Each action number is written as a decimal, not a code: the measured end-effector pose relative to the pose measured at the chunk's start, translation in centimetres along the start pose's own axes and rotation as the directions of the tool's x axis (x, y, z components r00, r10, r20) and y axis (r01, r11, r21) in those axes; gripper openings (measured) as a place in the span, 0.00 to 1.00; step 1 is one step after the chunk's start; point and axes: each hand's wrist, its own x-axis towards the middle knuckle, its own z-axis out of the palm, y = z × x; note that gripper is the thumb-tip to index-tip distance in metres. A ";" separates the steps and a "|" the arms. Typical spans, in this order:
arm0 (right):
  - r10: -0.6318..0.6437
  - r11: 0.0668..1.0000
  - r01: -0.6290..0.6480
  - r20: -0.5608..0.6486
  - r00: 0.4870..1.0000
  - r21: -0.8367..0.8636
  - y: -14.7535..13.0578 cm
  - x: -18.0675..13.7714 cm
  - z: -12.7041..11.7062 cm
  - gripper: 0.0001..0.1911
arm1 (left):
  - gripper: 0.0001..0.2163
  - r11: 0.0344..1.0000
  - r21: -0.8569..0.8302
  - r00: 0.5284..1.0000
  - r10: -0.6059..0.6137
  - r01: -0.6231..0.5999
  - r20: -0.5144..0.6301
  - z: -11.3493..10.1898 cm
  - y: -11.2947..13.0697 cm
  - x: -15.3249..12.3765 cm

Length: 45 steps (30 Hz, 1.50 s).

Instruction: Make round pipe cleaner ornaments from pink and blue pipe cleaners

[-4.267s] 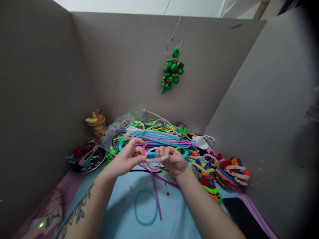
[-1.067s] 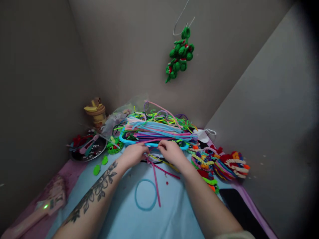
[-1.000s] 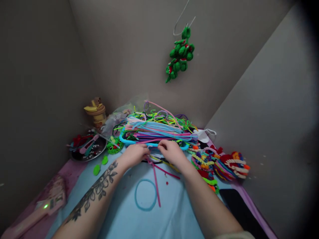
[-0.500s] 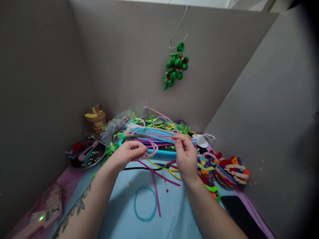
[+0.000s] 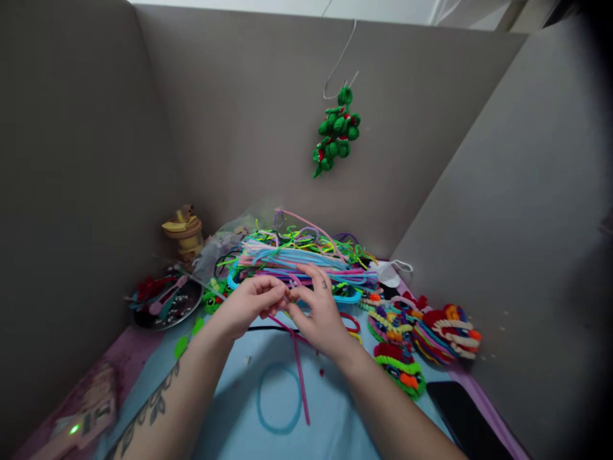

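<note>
My left hand (image 5: 248, 305) and my right hand (image 5: 317, 314) meet above the light blue cloth (image 5: 335, 409), fingertips pinched together on a pink pipe cleaner (image 5: 298, 364) whose tail hangs down toward the cloth. Just behind the hands lies a heaped pile of coloured pipe cleaners (image 5: 299, 259) on a blue tray. A blue pipe-cleaner ring (image 5: 280, 400) lies flat on the cloth below the hands. The part of the pink piece inside my fingers is hidden.
Finished coloured pipe-cleaner figures (image 5: 431, 329) lie at the right. A dark dish of small bits (image 5: 165, 300) and a yellow stacked toy (image 5: 184, 233) stand at the left. A green figure (image 5: 335, 131) hangs on a wire. A black phone (image 5: 467, 418) and a pink device (image 5: 83, 415) lie near me. Grey panels enclose the desk.
My right hand has dropped from the pile and come back to my left hand, pinching the pink pipe cleaner. Earlier both hands were low at the tray's edge.
</note>
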 end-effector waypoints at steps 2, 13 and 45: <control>-0.019 0.999 0.020 0.011 1.000 -0.033 0.2 0.0 -0.1 0.07 | 0.15 1.000 0.021 1.000 0.008 -0.007 -0.016 -0.3 0.1 0.0; -0.248 0.964 0.258 0.130 0.960 -0.063 1.1 0.2 -1.1 0.10 | 0.15 0.958 0.270 0.979 0.143 -0.100 -0.146 -0.4 0.5 0.0; 0.176 0.720 -0.397 0.403 0.898 0.569 1.5 0.8 -2.3 0.10 | 0.08 0.782 0.561 0.939 0.343 -0.273 -0.021 -1.2 1.0 -0.5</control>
